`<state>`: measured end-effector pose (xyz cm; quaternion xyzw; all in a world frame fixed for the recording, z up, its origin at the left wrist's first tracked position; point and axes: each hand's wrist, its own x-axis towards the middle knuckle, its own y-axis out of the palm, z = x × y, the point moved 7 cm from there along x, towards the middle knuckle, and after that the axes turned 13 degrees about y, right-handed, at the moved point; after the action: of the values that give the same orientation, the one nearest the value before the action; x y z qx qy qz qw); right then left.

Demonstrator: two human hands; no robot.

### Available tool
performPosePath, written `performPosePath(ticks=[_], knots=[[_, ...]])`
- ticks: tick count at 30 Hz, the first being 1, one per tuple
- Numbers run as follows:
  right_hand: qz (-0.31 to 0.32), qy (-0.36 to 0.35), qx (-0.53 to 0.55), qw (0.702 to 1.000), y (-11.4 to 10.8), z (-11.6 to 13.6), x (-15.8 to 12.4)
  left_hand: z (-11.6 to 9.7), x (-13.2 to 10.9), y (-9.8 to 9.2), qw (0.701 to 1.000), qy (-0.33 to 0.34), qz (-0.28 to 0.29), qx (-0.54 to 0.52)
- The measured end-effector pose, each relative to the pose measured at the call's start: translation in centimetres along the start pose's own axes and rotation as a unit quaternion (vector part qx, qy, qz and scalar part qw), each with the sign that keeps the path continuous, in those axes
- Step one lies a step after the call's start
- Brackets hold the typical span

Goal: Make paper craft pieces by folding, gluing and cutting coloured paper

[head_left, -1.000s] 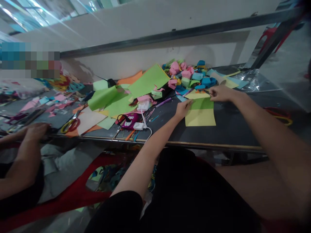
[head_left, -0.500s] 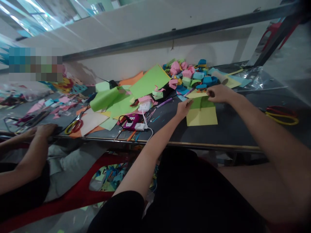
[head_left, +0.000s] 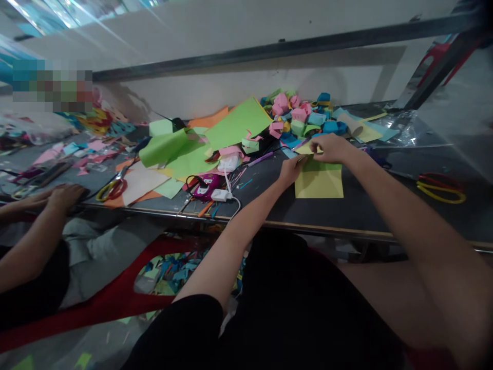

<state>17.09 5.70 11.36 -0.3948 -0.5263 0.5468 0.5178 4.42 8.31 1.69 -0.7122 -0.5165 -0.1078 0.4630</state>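
A yellow paper sheet (head_left: 319, 184) with a green strip along its upper part lies on the dark table in front of me, its far edge lifted and folded. My left hand (head_left: 290, 172) is closed, pinching the paper at its upper left side. Just above and to the right, my right hand (head_left: 329, 147) has its fingers curled together at the lifted edge, close to the left thumb. Exactly what its fingertips grip is partly hidden. Behind both hands rises a pile of folded paper pieces (head_left: 298, 114) in pink, blue and green.
Red-and-yellow scissors (head_left: 441, 188) lie to the right. Left of my arm are a purple power strip (head_left: 206, 187) with white plugs, a purple pen (head_left: 261, 159) and green sheets (head_left: 239, 123). A co-worker's hands (head_left: 65, 196) rest at the table's left edge, near more scissors (head_left: 112, 189).
My right hand has moved left along the lifted paper edge, from its right corner to beside my left hand. My left hand stays nearly in place. The view has shifted slightly.
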Motion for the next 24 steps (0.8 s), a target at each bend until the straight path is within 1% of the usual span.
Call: performPosePath(ticks=[4,9,12,15,20,24], knots=[[0.016,-0.018,-0.022,0.999,0.3,2.2,0.3,0.0,-0.1,-0.1,1.0,-0.011,0.003,0.022],[0.025,-0.051,-0.029,0.998,0.2,3.2,-0.3,0.0,0.0,0.5,0.999,-0.019,0.022,0.046],[0.032,-0.068,-0.032,0.997,0.3,3.7,-0.7,0.0,-0.1,0.7,0.999,-0.01,0.023,0.048],[0.036,-0.068,-0.028,0.997,0.4,3.8,-0.9,-0.1,-0.1,0.9,0.998,-0.001,0.035,0.051],[0.047,-0.073,-0.005,0.996,1.0,3.0,-0.7,-0.3,-0.1,1.1,0.995,-0.001,0.069,0.068],[0.06,-0.072,0.024,0.995,1.0,2.6,-0.7,-0.8,-0.1,1.0,0.994,0.019,0.072,0.074]])
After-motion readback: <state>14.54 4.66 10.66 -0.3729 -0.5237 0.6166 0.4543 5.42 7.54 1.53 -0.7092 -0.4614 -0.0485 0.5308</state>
